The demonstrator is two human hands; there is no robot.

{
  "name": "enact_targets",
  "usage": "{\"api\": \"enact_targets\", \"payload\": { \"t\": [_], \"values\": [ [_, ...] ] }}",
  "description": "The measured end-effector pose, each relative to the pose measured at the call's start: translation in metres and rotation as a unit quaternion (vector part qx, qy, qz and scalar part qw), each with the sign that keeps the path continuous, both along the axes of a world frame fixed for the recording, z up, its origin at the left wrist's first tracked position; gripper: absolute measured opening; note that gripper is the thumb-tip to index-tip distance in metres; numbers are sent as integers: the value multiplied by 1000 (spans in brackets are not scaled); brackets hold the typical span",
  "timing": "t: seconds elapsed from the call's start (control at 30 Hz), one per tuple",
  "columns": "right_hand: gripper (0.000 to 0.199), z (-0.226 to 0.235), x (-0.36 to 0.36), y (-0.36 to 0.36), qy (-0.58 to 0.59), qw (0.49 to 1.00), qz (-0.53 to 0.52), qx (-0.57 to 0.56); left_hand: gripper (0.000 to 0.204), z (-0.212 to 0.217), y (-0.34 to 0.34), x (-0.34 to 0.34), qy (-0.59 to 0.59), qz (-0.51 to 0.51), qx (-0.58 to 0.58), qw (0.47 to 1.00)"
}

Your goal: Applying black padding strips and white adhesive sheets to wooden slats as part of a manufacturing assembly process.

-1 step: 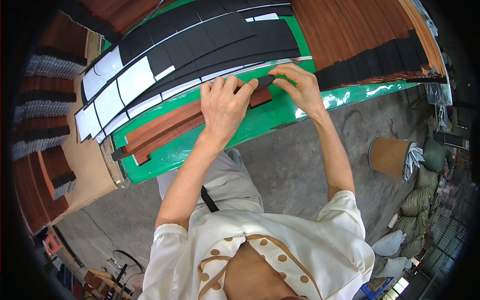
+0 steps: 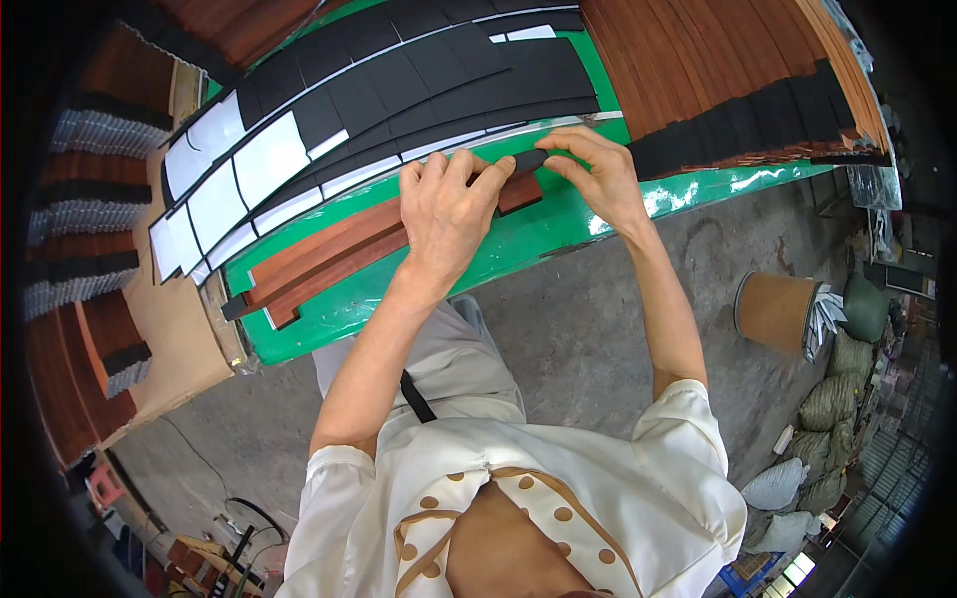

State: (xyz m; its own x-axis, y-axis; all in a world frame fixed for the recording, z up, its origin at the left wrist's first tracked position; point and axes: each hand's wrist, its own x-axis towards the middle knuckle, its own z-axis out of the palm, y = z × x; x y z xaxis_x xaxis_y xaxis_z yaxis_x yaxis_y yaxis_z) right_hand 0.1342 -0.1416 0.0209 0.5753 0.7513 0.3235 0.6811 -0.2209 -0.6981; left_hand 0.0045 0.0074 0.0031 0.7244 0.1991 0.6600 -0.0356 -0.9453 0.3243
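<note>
Black piece (image 2: 528, 160) at the brown strip's (image 2: 329, 261) end sits near your edge of the green counter (image 2: 508, 244), with your left hand (image 2: 446, 214) holding it and your right hand (image 2: 598, 179) pinching its tip, so press softly all around to make it lie flat.

Workshop, green worktable (image 2: 533, 231), stacked reddish-brown boards (image 2: 698, 65), filled sacks (image 2: 827, 401), grey concrete floor (image 2: 598, 334)

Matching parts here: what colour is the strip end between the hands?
The strip end is black, clearest in head view.
</note>
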Motion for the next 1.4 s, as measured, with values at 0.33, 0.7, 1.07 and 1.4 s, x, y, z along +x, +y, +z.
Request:
{"api": "enact_targets", "payload": {
  "t": [0.33,0.7,1.07,1.4],
  "values": [
    [23,-3,-1,-6,93,995,-26,-10,23,-1,0,0,-3,-4,2,1000],
    [34,-30,-42,49,138,978,-131,84,22,-6,6,-1,-3,15,42,999],
    [34,-22,-37,45,261,934,-183,159,21,-4,2,-10,4,-5,-5,1000],
    [40,-13,-32,10,216,953,-211,19,26,45,90,-210,-85,297,-202,929]
  ]
}}
